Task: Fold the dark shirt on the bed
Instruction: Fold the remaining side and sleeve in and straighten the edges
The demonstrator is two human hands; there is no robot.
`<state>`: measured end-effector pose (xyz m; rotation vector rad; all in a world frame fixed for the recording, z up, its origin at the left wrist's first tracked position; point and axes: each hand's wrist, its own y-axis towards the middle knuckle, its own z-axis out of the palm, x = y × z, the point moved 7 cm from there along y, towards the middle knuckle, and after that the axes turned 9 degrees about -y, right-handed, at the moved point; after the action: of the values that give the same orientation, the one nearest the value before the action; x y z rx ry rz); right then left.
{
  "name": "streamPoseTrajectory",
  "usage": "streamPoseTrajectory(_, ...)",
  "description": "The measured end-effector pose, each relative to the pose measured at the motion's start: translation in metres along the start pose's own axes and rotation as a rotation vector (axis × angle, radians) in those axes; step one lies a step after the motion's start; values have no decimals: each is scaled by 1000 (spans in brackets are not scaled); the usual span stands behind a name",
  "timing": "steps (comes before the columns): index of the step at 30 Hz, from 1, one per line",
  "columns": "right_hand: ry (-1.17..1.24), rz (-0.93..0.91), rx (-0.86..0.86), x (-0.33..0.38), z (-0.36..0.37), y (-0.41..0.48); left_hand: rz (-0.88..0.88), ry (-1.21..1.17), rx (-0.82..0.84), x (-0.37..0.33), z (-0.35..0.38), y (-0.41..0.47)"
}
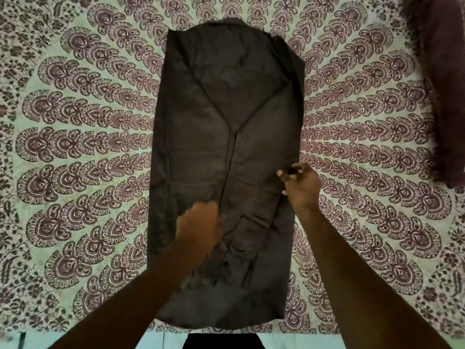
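The dark shirt lies lengthwise down the middle of the bed, both sides folded in to meet along a centre line, its near end close to the bed's near edge. My left hand curls onto the cloth at that line in the shirt's near half, gripping the folded-in edge, while my right hand pinches the fabric at the shirt's right side, fingers closed on it. A maroon cloth lies toward the bed's far right corner, well apart from the shirt.
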<state>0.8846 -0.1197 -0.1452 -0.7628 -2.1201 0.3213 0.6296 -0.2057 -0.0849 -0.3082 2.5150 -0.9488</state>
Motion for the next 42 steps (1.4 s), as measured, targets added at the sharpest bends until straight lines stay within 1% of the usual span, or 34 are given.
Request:
streamPoseTrajectory(3, -25, -5, -31, 20, -7, 27, 142, -253, -124, -26, -25, 48)
streamPoseTrajectory(5, -46, -23, -40, 36, -11, 43, 230, -351, -218, -48, -44, 81)
streamPoseTrajectory(7, -100, -57, -52, 52, -13, 57, 259, -412, -281, -68, -60, 112)
streamPoseTrajectory(9, -117, -81, -61, 61, -12, 77, 261, -462, -307, -85, -73, 143)
streamPoseTrajectory(14, -159, -166, -99, 89, -14, 112, 257, -473, -319, -89, -83, 197)
streamPoseTrajectory(18, -285, -352, -137, 130, -15, 143, 164, -417, -351, -81, -84, 201)
streamPoseTrajectory(20, -392, -456, -129, 155, -12, 160, 170, -399, -380, -76, -84, 200)
streamPoseTrajectory(23, -555, -488, -127, 192, -7, 178, 233, -358, -386, -71, -83, 203)
streamPoseTrajectory(25, -625, -504, -130, 215, -1, 184, 237, -377, -383, -69, -84, 205)
streamPoseTrajectory(27, -660, -496, -130, 234, 6, 194, 195, -412, -379, -67, -87, 209)
streamPoseTrajectory(29, -604, -462, -130, 244, 9, 204, 150, -456, -372, -65, -86, 213)
streamPoseTrajectory(30, -516, -430, -131, 245, 10, 211, 139, -482, -376, -63, -86, 214)
streamPoseTrajectory(32, -282, -284, -111, 237, 6, 226, 141, -505, -371, -63, -86, 215)
streamPoseTrajectory(33, -151, -179, -82, 227, 4, 234, 142, -503, -363, -62, -86, 216)
streamPoseTrajectory(36, 279, 106, 54, 197, 5, 251, 136, -483, -351, -60, -85, 216)
streamPoseTrajectory(38, 437, 206, 74, 184, 5, 259, 137, -468, -348, -60, -86, 216)
streamPoseTrajectory(39, 449, 215, 91, 181, 7, 264, 137, -459, -346, -60, -86, 215)
streamPoseTrajectory(40, 428, 183, 117, 182, 8, 267, 137, -448, -346, -61, -87, 215)
streamPoseTrajectory(42, 315, 62, 188, 193, 11, 270, 140, -428, -348, -63, -89, 213)
